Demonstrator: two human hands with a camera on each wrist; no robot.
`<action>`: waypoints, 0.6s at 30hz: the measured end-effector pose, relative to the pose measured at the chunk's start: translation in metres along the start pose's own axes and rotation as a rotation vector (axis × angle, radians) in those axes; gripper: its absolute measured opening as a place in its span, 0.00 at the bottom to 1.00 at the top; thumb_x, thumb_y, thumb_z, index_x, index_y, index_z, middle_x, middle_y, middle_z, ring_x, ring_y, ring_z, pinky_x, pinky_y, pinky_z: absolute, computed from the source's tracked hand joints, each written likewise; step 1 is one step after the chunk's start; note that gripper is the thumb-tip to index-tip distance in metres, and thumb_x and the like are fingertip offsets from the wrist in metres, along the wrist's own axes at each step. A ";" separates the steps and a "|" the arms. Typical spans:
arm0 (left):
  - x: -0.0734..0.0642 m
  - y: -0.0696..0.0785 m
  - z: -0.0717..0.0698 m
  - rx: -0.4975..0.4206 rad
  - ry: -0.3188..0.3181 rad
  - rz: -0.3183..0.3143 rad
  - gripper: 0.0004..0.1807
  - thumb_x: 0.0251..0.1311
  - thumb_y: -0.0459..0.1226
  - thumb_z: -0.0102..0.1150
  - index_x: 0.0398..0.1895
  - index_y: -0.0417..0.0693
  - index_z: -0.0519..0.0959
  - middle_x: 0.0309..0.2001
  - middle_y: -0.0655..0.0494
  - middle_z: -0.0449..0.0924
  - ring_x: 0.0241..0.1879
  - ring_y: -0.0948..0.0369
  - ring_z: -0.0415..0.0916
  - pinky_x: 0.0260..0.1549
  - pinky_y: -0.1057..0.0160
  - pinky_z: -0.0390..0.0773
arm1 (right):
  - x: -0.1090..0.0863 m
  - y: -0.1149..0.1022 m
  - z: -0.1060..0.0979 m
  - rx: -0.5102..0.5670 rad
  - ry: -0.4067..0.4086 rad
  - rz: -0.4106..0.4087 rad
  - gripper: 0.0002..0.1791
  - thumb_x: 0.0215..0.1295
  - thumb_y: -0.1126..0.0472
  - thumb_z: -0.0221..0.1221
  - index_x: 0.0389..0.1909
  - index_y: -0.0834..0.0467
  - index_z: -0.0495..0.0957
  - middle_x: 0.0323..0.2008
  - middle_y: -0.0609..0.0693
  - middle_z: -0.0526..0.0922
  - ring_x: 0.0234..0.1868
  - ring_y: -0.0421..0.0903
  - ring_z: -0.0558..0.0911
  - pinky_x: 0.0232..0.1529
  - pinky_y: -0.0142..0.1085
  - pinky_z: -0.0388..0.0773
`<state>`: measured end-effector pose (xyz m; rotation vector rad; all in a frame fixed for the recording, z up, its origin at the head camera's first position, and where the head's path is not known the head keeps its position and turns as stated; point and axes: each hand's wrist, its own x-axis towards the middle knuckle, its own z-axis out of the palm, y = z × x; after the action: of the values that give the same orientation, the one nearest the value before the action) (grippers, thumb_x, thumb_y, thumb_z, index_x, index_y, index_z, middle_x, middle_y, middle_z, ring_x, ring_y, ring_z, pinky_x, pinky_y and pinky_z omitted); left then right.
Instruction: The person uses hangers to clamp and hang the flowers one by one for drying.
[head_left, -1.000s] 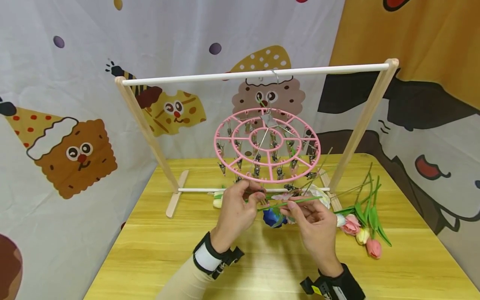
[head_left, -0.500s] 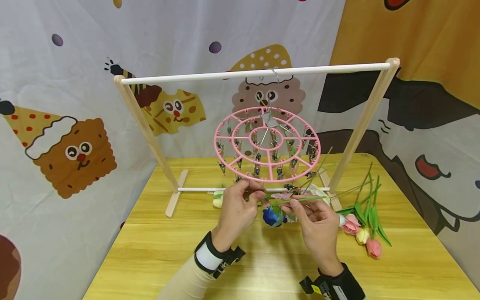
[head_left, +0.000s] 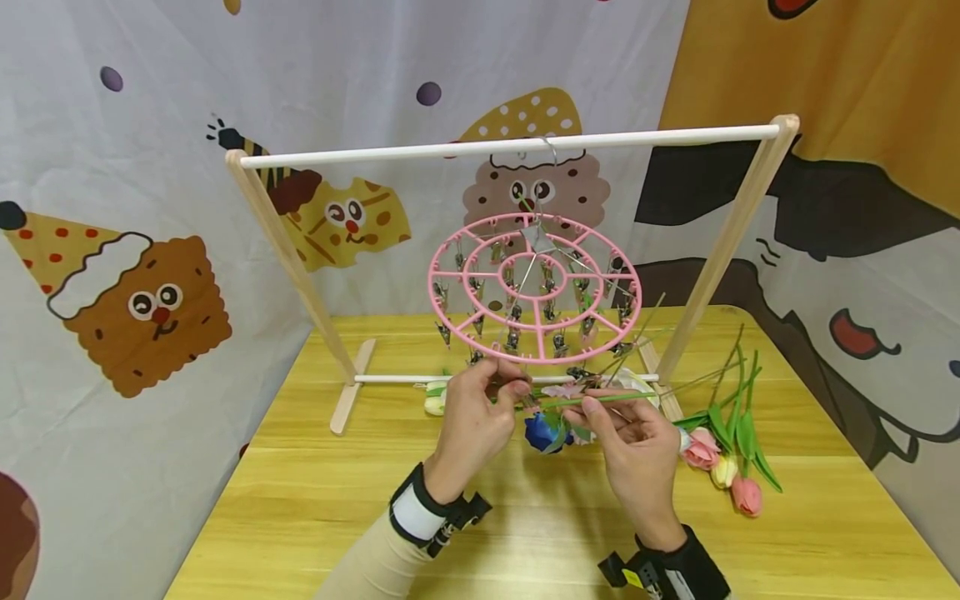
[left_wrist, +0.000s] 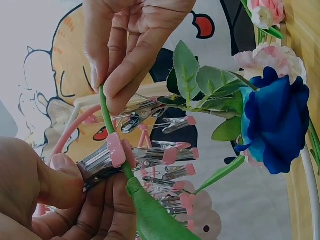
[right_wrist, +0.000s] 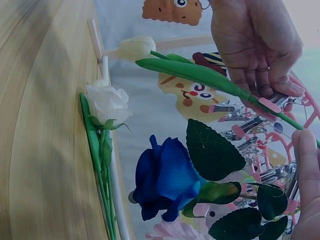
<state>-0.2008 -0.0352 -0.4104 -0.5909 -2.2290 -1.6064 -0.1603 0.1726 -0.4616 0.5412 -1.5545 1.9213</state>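
My left hand [head_left: 476, 412] pinches a metal clothes clip [left_wrist: 100, 162] with pink tips, just below the front rim of a round pink drying hanger [head_left: 542, 362]. Between the clip's tips runs the green stem [left_wrist: 107, 114] of a white tulip [right_wrist: 136, 48]; its long leaf [right_wrist: 195, 76] lies on the flower side. My right hand [head_left: 637, 454] pinches the stem on the other side of the clip, between thumb and fingertips. Close by, a blue rose [left_wrist: 280, 122] hangs head down with dark green leaves, and a pale pink flower [left_wrist: 272, 59] shows behind it.
The hanger hooks over the white bar [head_left: 390, 156] of a wooden-legged rack [head_left: 708, 250]. Several clips hang from its rings. Pink and yellow tulips [head_left: 746, 496] lie at the right of the table [head_left: 360, 517]. A white rose [right_wrist: 107, 102] lies beside the rack's lower rod.
My right hand has shifted slightly right along with the stem, which now lies more level. The left hand stays almost in place at the clip.
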 end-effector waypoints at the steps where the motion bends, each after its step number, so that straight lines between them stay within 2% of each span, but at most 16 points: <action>1: 0.000 0.000 0.000 -0.004 -0.001 -0.002 0.09 0.76 0.23 0.67 0.43 0.44 0.91 0.42 0.48 0.95 0.40 0.57 0.92 0.40 0.65 0.91 | 0.000 0.000 0.000 -0.006 0.004 0.006 0.10 0.79 0.84 0.61 0.55 0.85 0.82 0.44 0.58 0.98 0.42 0.46 0.99 0.44 0.38 0.96; 10: 0.000 -0.001 -0.001 -0.022 -0.007 -0.023 0.08 0.77 0.24 0.68 0.45 0.43 0.91 0.43 0.48 0.95 0.40 0.57 0.92 0.40 0.66 0.91 | 0.000 0.000 0.001 -0.020 0.019 0.015 0.10 0.79 0.84 0.61 0.56 0.84 0.83 0.44 0.55 0.99 0.42 0.46 0.99 0.45 0.37 0.96; 18: 0.000 -0.004 -0.002 -0.025 -0.037 -0.035 0.05 0.79 0.26 0.68 0.49 0.41 0.89 0.46 0.47 0.94 0.42 0.59 0.91 0.42 0.63 0.92 | 0.002 0.001 0.002 0.051 0.006 -0.005 0.11 0.79 0.85 0.59 0.57 0.87 0.80 0.45 0.60 0.98 0.44 0.48 1.00 0.47 0.41 0.96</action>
<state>-0.2025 -0.0381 -0.4130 -0.5957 -2.2607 -1.6557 -0.1627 0.1704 -0.4611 0.5597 -1.5024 1.9614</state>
